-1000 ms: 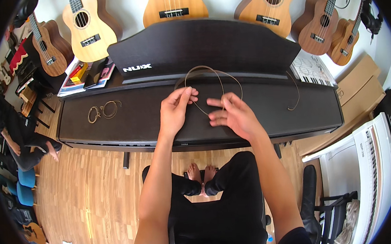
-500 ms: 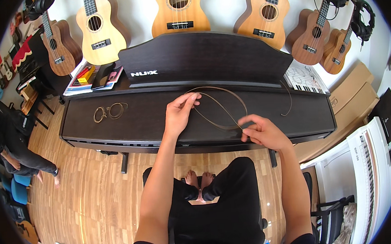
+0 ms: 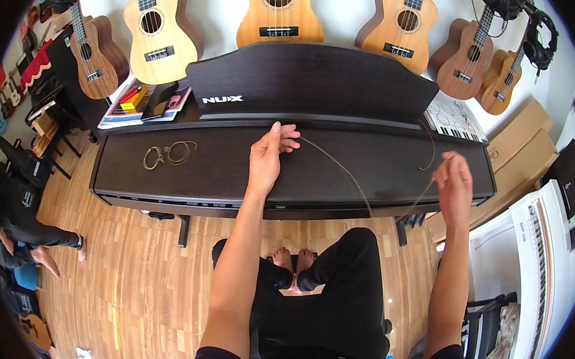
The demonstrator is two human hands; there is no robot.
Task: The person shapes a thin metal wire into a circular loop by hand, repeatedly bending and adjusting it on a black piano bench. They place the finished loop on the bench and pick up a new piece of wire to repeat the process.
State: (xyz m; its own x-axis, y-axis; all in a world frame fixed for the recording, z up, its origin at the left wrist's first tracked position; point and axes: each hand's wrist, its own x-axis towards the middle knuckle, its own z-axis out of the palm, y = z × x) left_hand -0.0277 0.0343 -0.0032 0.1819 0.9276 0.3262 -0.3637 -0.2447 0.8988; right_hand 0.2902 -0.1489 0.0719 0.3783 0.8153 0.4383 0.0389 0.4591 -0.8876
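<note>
A thin bronze-coloured string (image 3: 353, 177), like a guitar string, stretches in a loose curve between my hands above the dark closed lid (image 3: 227, 170) of a digital piano. At the middle of the lid, my left hand (image 3: 271, 155) pinches one part of it between thumb and fingers. My right hand (image 3: 454, 182), out past the lid's front right, has its fingers closed on another part. The string's low bend hangs near the front edge. Two small coils of similar string, one (image 3: 145, 160) beside the other (image 3: 180, 164), lie on the left of the lid.
Another thin string (image 3: 433, 150) curves down at the lid's right. Behind rises a dark music rest (image 3: 307, 78), with ukuleles (image 3: 161, 38) on the wall. Papers and a phone (image 3: 161, 101) lie back left. Cardboard boxes (image 3: 522, 143) and a white keyboard (image 3: 539, 255) stand right. Someone's legs (image 3: 37, 223) show left.
My right hand has swung right and the loop between my hands has opened into a wide curve. My left hand has shifted slightly up and right. The view has tilted a little.
</note>
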